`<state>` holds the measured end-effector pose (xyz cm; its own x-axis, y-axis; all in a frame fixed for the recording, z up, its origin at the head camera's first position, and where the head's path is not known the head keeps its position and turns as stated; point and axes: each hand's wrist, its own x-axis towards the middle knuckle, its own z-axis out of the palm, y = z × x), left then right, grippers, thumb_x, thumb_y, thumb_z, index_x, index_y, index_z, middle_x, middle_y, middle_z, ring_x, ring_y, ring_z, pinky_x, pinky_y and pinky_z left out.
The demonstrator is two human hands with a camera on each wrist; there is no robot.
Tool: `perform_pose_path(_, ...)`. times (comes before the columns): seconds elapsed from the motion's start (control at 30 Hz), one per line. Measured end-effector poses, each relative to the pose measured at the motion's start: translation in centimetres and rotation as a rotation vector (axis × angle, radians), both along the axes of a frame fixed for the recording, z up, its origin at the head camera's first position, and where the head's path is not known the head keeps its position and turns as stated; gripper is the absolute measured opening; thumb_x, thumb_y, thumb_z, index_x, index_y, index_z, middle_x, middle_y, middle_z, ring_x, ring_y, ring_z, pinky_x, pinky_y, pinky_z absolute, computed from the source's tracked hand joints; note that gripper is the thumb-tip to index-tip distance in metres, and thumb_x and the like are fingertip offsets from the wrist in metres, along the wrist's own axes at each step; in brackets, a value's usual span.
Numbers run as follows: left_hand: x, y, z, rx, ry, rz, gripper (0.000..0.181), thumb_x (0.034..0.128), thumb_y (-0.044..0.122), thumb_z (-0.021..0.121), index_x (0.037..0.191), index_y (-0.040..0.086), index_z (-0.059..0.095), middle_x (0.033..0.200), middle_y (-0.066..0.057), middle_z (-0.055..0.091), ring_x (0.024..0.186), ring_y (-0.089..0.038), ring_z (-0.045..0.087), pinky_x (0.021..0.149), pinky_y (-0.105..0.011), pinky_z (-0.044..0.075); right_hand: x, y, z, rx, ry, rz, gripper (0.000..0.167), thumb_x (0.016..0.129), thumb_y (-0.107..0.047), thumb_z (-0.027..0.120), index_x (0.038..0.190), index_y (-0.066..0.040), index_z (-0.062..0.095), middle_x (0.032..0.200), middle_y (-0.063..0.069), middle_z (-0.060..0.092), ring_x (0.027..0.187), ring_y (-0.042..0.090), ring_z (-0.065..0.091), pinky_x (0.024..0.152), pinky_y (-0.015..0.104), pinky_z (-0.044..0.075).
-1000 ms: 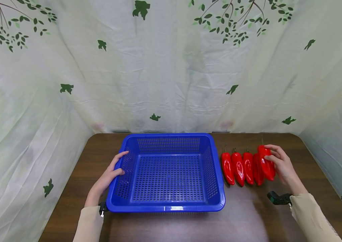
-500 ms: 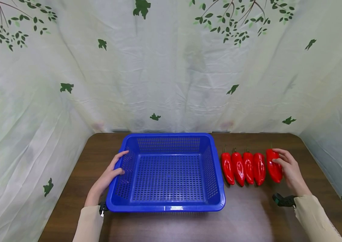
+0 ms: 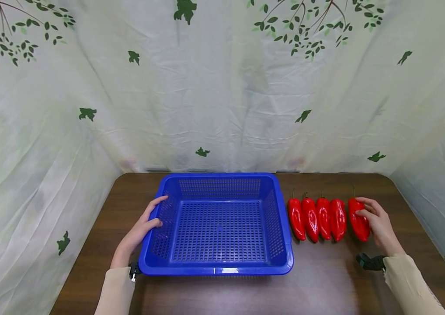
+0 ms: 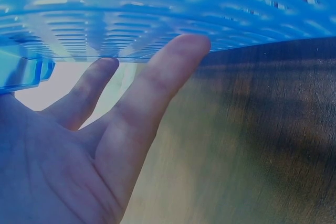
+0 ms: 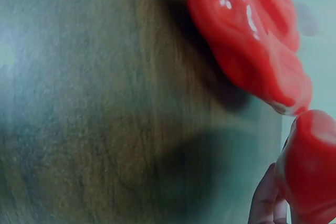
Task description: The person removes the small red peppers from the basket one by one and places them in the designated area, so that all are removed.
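A red chili pepper (image 3: 358, 222) with a thin stem stands at the right end of a row of similar peppers. My right hand (image 3: 380, 225) pinches it from its right side. In the right wrist view the held pepper (image 5: 312, 171) fills the lower right corner, with fingertips (image 5: 266, 195) partly hidden behind it. The row of red chili peppers (image 3: 323, 218) lies just left of it, a narrow gap away. On the left, my left hand (image 3: 137, 234) rests on the rim of a blue perforated plastic basket (image 3: 222, 269), its digits fairly straight against the wall in the left wrist view.
A brown wooden table (image 3: 246, 295) carries the basket and the peppers. Behind it and at both sides hangs a pale cloth (image 3: 222, 96) printed with leaves. The row of peppers lies close beside the basket's right wall.
My right hand has moved the pepper rightward from against the row, then slightly lower, leaving a gap to the neighbouring pepper. The left hand and the basket have stayed put.
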<state>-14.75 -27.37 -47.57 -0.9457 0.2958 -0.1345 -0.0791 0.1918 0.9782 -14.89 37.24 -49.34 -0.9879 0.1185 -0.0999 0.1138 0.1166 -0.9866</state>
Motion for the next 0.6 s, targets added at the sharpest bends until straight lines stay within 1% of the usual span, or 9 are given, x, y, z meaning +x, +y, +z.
perform_pose_path(0.2,-0.03,-0.02,-0.02,0.003,0.002,-0.002,0.070,0.0874,0.001,0.043,0.149,0.024,0.022,0.154,-0.017,0.005,0.125,-0.051,0.027,0.082,-0.049,0.047,-0.09,0.12,-0.35,0.063,0.002,-0.002,0.028,0.097,-0.012,0.050,0.123,-0.022,0.054,0.101,-0.021,0.052,0.084,0.000,0.053,0.067,0.018,0.050)
perform_pose_path(0.4,-0.04,-0.02,-0.02,0.003,0.003,-0.004,0.069,0.0878,0.001,0.043,0.150,0.024,0.022,0.154,-0.017,0.005,0.126,-0.051,0.026,0.083,-0.049,0.047,-0.16,0.05,-0.60,0.125,0.005,-0.004,0.028,0.097,-0.012,0.050,0.123,-0.022,0.055,0.101,-0.023,0.051,0.085,-0.002,0.052,0.068,0.018,0.049)
perform_pose_path(0.47,-0.05,-0.02,-0.03,-0.001,0.004,-0.002,0.069,0.0879,0.002,0.043,0.150,0.024,0.022,0.154,-0.016,0.005,0.125,-0.051,0.026,0.082,-0.049,0.047,-0.19,0.03,-0.67,0.128,0.006,-0.005,0.028,0.097,-0.012,0.050,0.124,-0.020,0.055,0.100,-0.023,0.052,0.085,-0.002,0.053,0.068,0.018,0.048)
perform_pose_path(0.6,-0.03,-0.02,-0.06,-0.001,0.001,-0.001,0.069,0.0882,0.002,0.043,0.150,0.025,0.022,0.154,-0.016,0.004,0.125,-0.051,0.027,0.082,-0.051,0.047,-0.31,0.00,-0.88,0.178,0.016,-0.001,0.029,0.097,-0.013,0.049,0.126,-0.014,0.053,0.100,-0.023,0.051,0.086,-0.002,0.052,0.069,0.018,0.047)
